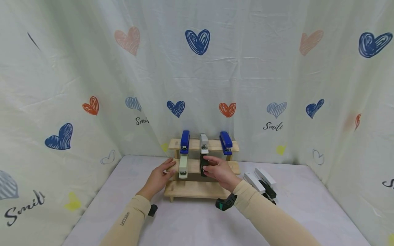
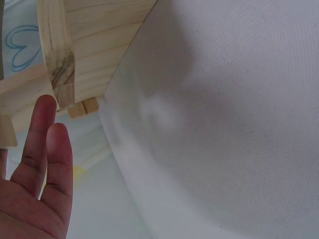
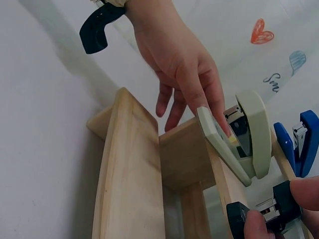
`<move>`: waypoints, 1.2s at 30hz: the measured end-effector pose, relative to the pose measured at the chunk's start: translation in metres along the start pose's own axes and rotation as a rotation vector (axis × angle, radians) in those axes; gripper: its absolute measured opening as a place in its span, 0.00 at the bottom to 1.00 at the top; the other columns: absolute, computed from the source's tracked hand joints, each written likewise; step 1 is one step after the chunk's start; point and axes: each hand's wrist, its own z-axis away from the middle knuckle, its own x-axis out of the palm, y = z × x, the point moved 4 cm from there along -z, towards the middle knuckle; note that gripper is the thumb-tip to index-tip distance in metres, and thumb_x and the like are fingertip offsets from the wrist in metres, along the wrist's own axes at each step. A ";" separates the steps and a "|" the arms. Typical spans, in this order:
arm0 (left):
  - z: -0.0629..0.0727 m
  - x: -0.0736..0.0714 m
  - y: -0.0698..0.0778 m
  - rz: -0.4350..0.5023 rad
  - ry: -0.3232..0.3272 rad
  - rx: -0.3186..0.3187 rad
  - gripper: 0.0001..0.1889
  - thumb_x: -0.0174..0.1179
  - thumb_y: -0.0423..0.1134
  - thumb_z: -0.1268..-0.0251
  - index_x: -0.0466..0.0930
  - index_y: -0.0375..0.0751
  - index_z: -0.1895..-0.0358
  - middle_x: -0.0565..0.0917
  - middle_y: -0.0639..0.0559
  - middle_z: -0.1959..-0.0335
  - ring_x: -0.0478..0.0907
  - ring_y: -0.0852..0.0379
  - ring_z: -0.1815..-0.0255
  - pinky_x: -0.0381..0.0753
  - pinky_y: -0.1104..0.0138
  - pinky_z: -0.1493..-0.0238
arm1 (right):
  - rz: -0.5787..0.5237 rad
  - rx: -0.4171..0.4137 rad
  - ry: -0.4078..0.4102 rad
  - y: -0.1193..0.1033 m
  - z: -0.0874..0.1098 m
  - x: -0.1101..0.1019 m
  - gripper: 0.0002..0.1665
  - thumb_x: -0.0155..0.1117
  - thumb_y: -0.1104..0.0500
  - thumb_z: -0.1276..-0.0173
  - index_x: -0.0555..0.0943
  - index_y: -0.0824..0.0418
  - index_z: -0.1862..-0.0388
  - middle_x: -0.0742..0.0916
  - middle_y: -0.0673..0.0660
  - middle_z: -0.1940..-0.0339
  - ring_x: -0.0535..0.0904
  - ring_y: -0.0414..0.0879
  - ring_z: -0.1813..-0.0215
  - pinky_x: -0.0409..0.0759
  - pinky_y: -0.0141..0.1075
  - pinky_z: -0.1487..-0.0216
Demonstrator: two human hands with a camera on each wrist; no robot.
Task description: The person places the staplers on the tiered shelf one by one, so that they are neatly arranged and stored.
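On the middle tier of a wooden rack point(image 1: 193, 189), a black stapler point(image 1: 203, 168) points forward. My right hand point(image 1: 221, 171) pinches it between thumb and fingers; the right wrist view shows fingertips on either side of the black stapler point(image 3: 286, 204). To its left sits a pale green stapler point(image 1: 183, 164) on the same tier. My left hand point(image 1: 158, 178) rests at the left end of that tier, fingers extended. In the left wrist view two straight fingers of the left hand point(image 2: 37, 199) show beside the wood point(image 2: 94, 45).
Along the top tier stand a blue stapler point(image 1: 185, 141), a grey-white stapler point(image 1: 204, 142) and another blue stapler point(image 1: 226, 142). Right of the rack, white staplers point(image 1: 265, 176) and dark staplers point(image 1: 268, 189) lie grouped on the white table point(image 1: 184, 222). A heart-printed curtain point(image 1: 255, 68) hangs behind.
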 end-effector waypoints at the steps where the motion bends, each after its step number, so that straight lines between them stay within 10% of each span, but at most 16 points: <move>1: 0.000 0.000 0.000 0.000 0.001 0.000 0.25 0.62 0.39 0.28 0.74 0.37 0.31 0.65 0.47 0.25 0.69 0.44 0.31 0.78 0.55 0.48 | 0.001 -0.003 0.001 0.000 0.000 0.000 0.29 0.60 0.75 0.31 0.73 0.67 0.31 0.73 0.72 0.35 0.77 0.63 0.39 0.79 0.46 0.44; 36: 0.000 0.000 -0.001 -0.010 -0.008 -0.004 0.25 0.61 0.40 0.27 0.73 0.38 0.31 0.64 0.49 0.24 0.70 0.46 0.32 0.79 0.56 0.49 | 0.107 -0.048 0.002 -0.004 0.007 -0.007 0.31 0.63 0.71 0.32 0.73 0.65 0.30 0.74 0.72 0.35 0.80 0.60 0.43 0.81 0.47 0.46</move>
